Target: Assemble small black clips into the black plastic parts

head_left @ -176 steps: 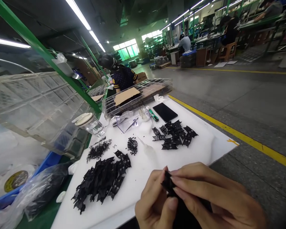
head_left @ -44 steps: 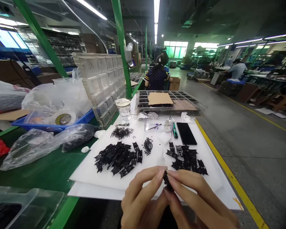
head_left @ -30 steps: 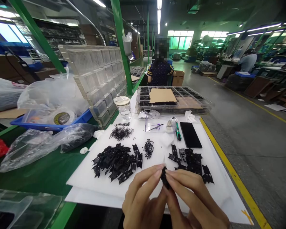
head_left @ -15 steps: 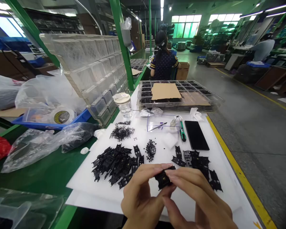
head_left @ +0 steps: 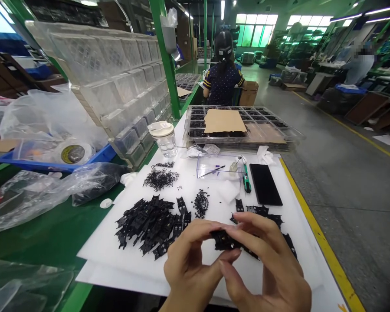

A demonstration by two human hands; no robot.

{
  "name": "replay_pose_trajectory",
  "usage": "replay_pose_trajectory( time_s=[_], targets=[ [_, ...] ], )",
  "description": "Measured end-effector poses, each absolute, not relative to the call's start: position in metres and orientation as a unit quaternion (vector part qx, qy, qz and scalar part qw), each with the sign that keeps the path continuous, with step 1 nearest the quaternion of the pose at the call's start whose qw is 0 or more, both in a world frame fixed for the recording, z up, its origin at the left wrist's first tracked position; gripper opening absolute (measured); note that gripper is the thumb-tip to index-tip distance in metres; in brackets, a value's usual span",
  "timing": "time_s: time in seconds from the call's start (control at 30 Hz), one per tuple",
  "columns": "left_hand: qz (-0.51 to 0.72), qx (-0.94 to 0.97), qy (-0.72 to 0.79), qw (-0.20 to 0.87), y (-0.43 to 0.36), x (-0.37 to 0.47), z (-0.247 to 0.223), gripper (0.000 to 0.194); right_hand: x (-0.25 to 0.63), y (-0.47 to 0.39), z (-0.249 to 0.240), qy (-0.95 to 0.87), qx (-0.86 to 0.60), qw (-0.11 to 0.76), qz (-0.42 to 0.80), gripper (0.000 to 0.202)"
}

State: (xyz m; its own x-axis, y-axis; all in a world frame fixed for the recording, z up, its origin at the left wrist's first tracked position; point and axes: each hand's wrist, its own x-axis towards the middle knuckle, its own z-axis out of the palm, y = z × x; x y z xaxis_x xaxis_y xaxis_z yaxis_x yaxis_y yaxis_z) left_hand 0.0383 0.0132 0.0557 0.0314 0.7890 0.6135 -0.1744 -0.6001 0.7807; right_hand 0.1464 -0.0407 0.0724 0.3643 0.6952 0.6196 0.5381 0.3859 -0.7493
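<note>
1. Clear plastic: compartment tray (head_left: pixel 281 130) at the far end of the white sheet (head_left: pixel 195 260) holds small dark parts w/ a cardboard piece (head_left: pixel 225 121) on top. Clear box (head_left: pixel 218 167) near the sheet's middle has a thin tool in it. Lidded jar (head_left: pixel 164 138) looks to hold clear liquid. Blue bin (head_left: pixel 93 156) on the left holds a tape roll under plastic bags.
2. Black plastic part (head_left: pixel 223 239) is pinched between both hands, above the sheet's near edge; left hand (head_left: pixel 191 268) and right hand (head_left: pixel 269 264) both closed on it w/ fingertips.
3. Vs 0.5 s ago: the part sits flatter and the hands are a bit lower; piles unmoved.
4. Big pile (head_left: pixel 149 223) lies left of the hands, smaller pile (head_left: pixel 266 216) partly behind the right hand. Bare sheet near the front edge; yellow floor line (head_left: pixel 325 251) runs along the right edge.
</note>
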Motion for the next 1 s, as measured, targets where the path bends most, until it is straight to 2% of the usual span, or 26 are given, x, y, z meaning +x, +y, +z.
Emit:
replay_pose_trajectory(
  time_s=[0.33, 0.6, 0.77, 1.0],
  targets=[
    [0.644, 0.623, 0.225, 0.383, 0.016, 0.035, 0.055, 0.039, 0.143, -0.038, 0.074, -0.557, -0.549, 0.619, 0.077, 0.029],
    [0.640, 0.634, 0.225, 0.371, 0.019, 0.032, 0.052, 0.040, 0.142, -0.033, 0.074, -0.571, -0.544, 0.614, 0.032, 0.029],
    [0.638, 0.652, 0.225, 0.342, 0.021, 0.028, 0.046, 0.043, 0.149, -0.026, 0.077, -0.642, -0.502, 0.572, -0.089, 0.027],
    [0.593, 0.719, 0.218, 0.288, 0.025, 0.017, 0.048, 0.041, 0.166, -0.023, 0.088, -0.725, -0.467, 0.489, -0.133, 0.017]
  ],
)
